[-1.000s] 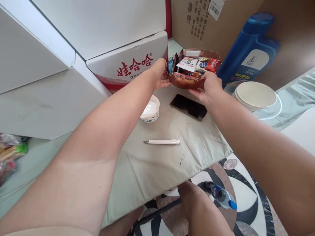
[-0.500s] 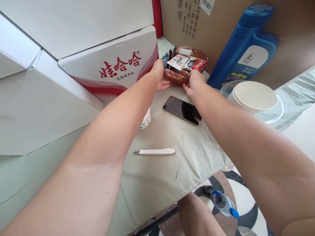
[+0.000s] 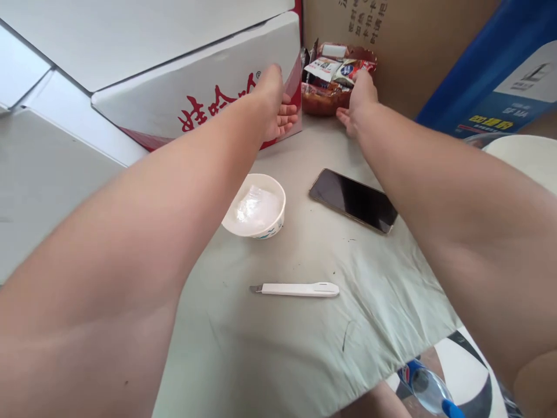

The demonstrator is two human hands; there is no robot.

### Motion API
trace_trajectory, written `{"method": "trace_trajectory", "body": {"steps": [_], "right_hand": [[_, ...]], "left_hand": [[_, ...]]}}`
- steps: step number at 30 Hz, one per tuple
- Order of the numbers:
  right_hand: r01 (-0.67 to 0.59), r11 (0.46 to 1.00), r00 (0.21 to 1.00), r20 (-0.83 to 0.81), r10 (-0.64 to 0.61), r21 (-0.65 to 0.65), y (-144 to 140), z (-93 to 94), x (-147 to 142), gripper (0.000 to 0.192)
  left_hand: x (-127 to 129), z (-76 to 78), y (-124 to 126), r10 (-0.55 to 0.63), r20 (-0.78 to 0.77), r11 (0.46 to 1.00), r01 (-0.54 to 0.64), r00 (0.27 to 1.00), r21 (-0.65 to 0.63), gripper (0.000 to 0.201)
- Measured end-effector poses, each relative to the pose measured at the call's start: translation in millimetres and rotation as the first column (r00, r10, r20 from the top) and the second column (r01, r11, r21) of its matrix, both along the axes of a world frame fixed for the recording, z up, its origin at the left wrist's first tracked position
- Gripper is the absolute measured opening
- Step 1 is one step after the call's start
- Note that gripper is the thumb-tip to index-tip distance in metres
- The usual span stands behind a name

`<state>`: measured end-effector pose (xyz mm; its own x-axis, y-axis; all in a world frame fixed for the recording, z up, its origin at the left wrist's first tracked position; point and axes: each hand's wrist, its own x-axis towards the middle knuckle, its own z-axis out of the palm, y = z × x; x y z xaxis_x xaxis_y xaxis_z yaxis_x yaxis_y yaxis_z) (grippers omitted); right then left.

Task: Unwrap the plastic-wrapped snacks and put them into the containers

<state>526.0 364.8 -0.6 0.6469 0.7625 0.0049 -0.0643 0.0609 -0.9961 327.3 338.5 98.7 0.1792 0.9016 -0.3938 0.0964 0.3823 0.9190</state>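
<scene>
At the back of the table, a brown-red bowl (image 3: pixel 322 105) full of packaged snacks (image 3: pixel 324 68) stands against the cardboard box. My left hand (image 3: pixel 278 110) is off the bowl, to its left in front of the white carton, fingers loosely spread and holding nothing. At the bowl's right side is my right hand (image 3: pixel 360 103), its fingers apart; whether it still touches the rim cannot be made out. Nearer me are a paper bowl (image 3: pixel 278 217) with a clear plastic-wrapped white item (image 3: pixel 256 206), a black phone (image 3: pixel 354 200) and a white utility knife (image 3: pixel 300 289) with its blade showing.
White cartons (image 3: pixel 143 52) with red lettering line the left. A large cardboard box (image 3: pixel 404 52) closes off the back. On the right stand a blue bottle (image 3: pixel 487 87) and a white lidded tub (image 3: pixel 526 159). A plastic bottle (image 3: pixel 429 389) lies on the floor past the table edge.
My left hand has come away from the snack bowl toward the left. My right hand stays at the bowl's right side. The camera has shifted, and the paper bowl now shows.
</scene>
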Motion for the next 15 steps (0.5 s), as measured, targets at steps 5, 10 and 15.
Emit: {"method": "trace_trajectory", "body": {"steps": [5, 10, 15], "right_hand": [[-0.151, 0.988, 0.941, -0.311, 0.131, -0.04, 2, 19.6, -18, 0.009], [-0.167, 0.982, 0.966, -0.216, 0.145, -0.088, -36, 38.9, -46, 0.02], [-0.038, 0.999, 0.958, -0.283, 0.047, 0.037, -130, 91.9, -114, 0.029]], "left_hand": [[-21, -0.5, -2, -0.057, 0.018, 0.996, 0.056, 0.998, 0.064, 0.038], [-37, 6.6, -24, -0.068, 0.049, 0.995, 0.064, 0.996, 0.071, 0.042], [-68, 36.3, -84, -0.098, 0.113, 0.983, 0.079, 0.989, 0.164, 0.038]]}}
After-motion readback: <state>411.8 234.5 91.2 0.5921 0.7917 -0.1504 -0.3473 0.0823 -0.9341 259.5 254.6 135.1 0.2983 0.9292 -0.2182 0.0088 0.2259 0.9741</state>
